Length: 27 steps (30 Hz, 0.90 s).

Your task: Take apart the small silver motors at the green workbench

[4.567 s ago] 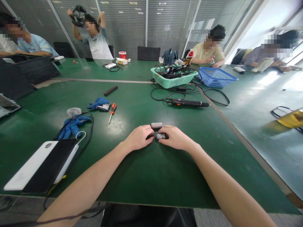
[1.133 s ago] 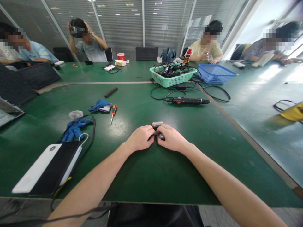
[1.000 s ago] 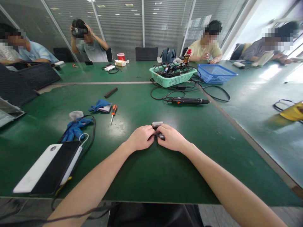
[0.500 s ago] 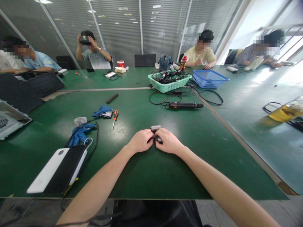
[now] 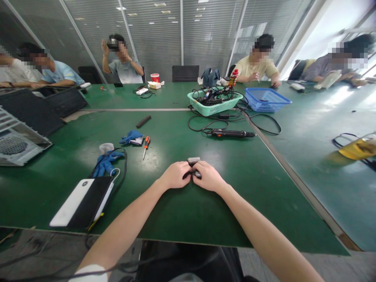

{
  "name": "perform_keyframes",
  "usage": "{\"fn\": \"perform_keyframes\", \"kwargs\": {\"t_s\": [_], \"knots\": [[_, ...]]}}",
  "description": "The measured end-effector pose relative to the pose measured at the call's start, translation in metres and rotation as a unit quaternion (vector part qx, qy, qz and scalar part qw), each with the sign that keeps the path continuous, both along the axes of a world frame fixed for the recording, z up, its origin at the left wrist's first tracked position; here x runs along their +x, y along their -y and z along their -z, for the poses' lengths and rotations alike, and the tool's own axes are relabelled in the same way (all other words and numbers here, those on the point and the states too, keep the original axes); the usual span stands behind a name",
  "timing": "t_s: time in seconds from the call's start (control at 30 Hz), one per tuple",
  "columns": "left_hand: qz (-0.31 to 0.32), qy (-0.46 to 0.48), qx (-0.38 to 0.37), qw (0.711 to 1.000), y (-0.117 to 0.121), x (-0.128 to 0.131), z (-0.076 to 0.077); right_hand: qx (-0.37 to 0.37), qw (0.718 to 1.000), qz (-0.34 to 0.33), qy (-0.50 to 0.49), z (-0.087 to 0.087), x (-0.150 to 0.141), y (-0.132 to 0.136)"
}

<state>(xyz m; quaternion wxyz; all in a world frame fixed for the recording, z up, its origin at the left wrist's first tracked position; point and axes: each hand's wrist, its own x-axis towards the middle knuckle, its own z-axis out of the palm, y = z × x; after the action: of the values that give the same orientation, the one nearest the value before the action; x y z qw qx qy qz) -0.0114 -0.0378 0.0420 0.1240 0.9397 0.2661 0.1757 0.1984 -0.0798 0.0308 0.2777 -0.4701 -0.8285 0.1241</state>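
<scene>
My left hand (image 5: 177,174) and my right hand (image 5: 207,174) rest close together over the green table (image 5: 199,211). The fingers of both are closed around a small dark part with a silvery cylinder (image 5: 194,159) at its far side. Most of this part is hidden behind my fingers, so its kind does not show. A dark grey end sticks out below my right fingers. To the left of my hands lies an orange-handled screwdriver (image 5: 146,146), near a folded blue glove (image 5: 131,137). Beyond my right hand is a black electric screwdriver (image 5: 233,133) with its cable.
On the left lie a white-and-black phone-like slab (image 5: 85,201), another blue glove (image 5: 105,162) and a perforated metal case (image 5: 20,143). Farther back stand a green basket (image 5: 216,108) full of tools and a blue basket (image 5: 266,102). Several people sit around the table.
The camera has turned slightly left, so most of the scene sits farther right. My hands keep almost the same grip on the small part.
</scene>
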Motion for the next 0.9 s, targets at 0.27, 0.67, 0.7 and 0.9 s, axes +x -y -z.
{"fn": "perform_keyframes", "kwargs": {"t_s": [0.27, 0.67, 0.7, 0.9], "knots": [[0.004, 0.000, 0.007, 1.000, -0.002, 0.000, 0.006, 0.001, 1.000, 0.002, -0.010, 0.005, 0.002, -0.001], [0.013, -0.005, 0.022, 1.000, 0.002, -0.001, 0.016, 0.000, 1.000, -0.007, -0.016, 0.016, 0.004, 0.003], [0.012, -0.007, 0.022, 1.000, 0.002, -0.001, 0.016, -0.001, 1.000, -0.007, -0.015, 0.015, 0.003, 0.003], [0.014, -0.008, 0.020, 1.000, 0.002, -0.003, 0.014, -0.004, 1.000, -0.005, -0.020, 0.011, 0.000, 0.004]]}}
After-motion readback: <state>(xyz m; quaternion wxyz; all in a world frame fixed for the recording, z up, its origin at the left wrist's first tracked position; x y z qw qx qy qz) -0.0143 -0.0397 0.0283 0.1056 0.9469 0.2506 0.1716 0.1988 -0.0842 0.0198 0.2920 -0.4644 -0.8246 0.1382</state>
